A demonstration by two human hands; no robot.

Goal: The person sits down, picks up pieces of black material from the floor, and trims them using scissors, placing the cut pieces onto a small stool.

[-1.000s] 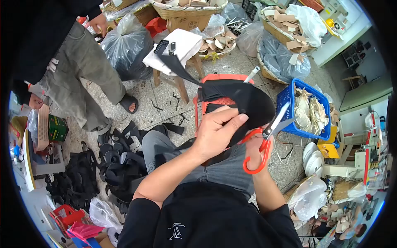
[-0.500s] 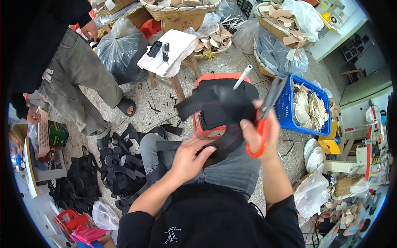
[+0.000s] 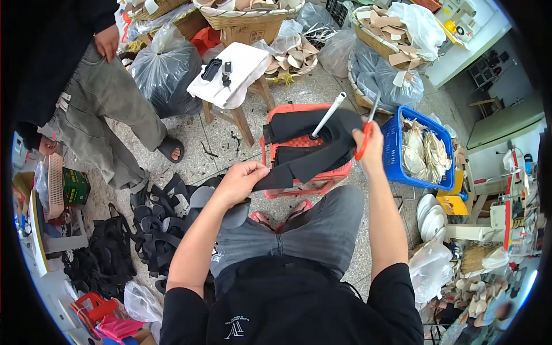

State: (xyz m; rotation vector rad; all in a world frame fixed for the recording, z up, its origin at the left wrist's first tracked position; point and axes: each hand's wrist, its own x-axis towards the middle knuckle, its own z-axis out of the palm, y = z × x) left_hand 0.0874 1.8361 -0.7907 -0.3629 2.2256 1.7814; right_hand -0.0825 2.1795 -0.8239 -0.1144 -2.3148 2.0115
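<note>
My left hand [image 3: 241, 181] pinches one end of a black, strap-like curved piece [image 3: 316, 163]. The piece stretches to the right and bends around above a red plastic crate [image 3: 339, 173]. My right hand [image 3: 372, 148] grips scissors [image 3: 367, 137] with orange-red handles, blades pointing up and away. Its fingers are beside the bend of the black piece; whether they also hold it I cannot tell. A white pipe [image 3: 329, 115] rises at a slant from the crate, and more black material [image 3: 284, 125] lies on the crate's far side.
Black strapped pieces [image 3: 158, 233] are heaped on the floor at left. A blue basket [image 3: 422, 179] of pale pieces stands right. Ahead is a stool with a white cover [image 3: 244, 63], near a stuffed plastic bag [image 3: 167, 72]. Another person [image 3: 123, 109] stands at left.
The black piece has moved forward from my lap to above the crate and is stretched out. My left hand moved forward and left; my right hand, with the scissors, moved slightly forward.
</note>
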